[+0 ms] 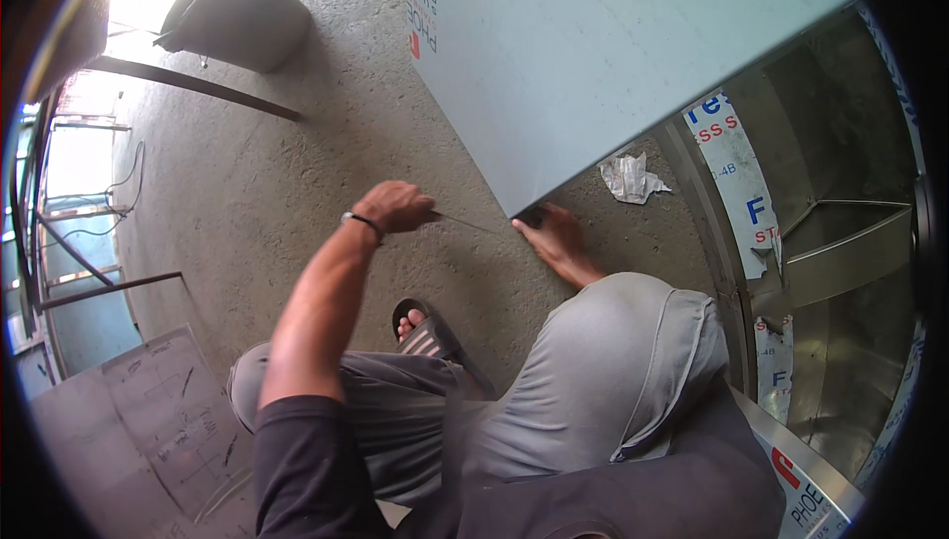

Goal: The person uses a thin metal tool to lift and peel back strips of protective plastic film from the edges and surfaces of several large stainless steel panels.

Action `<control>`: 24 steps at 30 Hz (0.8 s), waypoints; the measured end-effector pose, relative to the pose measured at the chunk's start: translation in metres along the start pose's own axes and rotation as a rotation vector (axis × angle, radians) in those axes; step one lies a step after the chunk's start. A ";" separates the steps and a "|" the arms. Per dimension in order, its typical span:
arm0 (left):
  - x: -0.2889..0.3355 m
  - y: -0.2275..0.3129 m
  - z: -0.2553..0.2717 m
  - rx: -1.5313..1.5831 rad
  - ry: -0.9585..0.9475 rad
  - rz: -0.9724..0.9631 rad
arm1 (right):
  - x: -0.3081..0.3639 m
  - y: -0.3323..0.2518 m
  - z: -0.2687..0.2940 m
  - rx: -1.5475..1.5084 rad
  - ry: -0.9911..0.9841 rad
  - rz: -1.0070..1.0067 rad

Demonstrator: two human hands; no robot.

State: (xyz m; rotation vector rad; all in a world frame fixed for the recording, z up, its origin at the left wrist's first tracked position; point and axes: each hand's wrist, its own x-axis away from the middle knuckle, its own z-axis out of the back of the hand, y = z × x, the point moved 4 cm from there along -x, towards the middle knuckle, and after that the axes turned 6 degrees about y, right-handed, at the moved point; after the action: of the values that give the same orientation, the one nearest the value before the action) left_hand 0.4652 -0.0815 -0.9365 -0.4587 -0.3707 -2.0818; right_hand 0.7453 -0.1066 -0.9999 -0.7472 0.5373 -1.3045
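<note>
My left hand (pixel 397 206), with a band at the wrist, is closed in a fist round a thin, straight rod (pixel 467 223). The rod points right, toward the lower corner of a large sheet-metal box (pixel 593 75) covered in pale printed film. At that corner my right hand (pixel 559 243) has its thumb and fingers closed on the box's edge. Some of those fingers are hidden beneath the box, and my right knee covers the forearm. I cannot make out the rod's far tip against the concrete floor (pixel 395 154).
Crumpled film (pixel 633 179) lies right of the box corner. Curved shiny metalwork (pixel 840 262) with film strips stands at the right. A grey bucket (pixel 237 10) is at the far left, near a metal bar (pixel 198 86). A marked sheet (pixel 148 430) lies at the lower left.
</note>
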 end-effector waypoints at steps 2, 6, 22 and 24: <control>0.020 -0.020 0.028 -0.075 -0.066 0.016 | -0.001 -0.003 -0.005 -0.027 -0.018 -0.083; 0.055 -0.020 0.100 -0.064 0.000 0.112 | 0.000 0.026 -0.034 -0.049 -0.047 -0.244; 0.082 -0.019 0.161 0.211 -0.034 0.337 | 0.023 0.060 0.090 0.485 -0.180 -0.174; 0.088 -0.027 0.158 0.269 0.020 0.332 | 0.030 0.076 0.139 0.632 -0.308 -0.384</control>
State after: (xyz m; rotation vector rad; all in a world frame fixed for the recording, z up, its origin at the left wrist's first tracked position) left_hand 0.4267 -0.0638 -0.7586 -0.3130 -0.5182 -1.6853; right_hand 0.9025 -0.1037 -0.9641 -0.5111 -0.2824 -1.5607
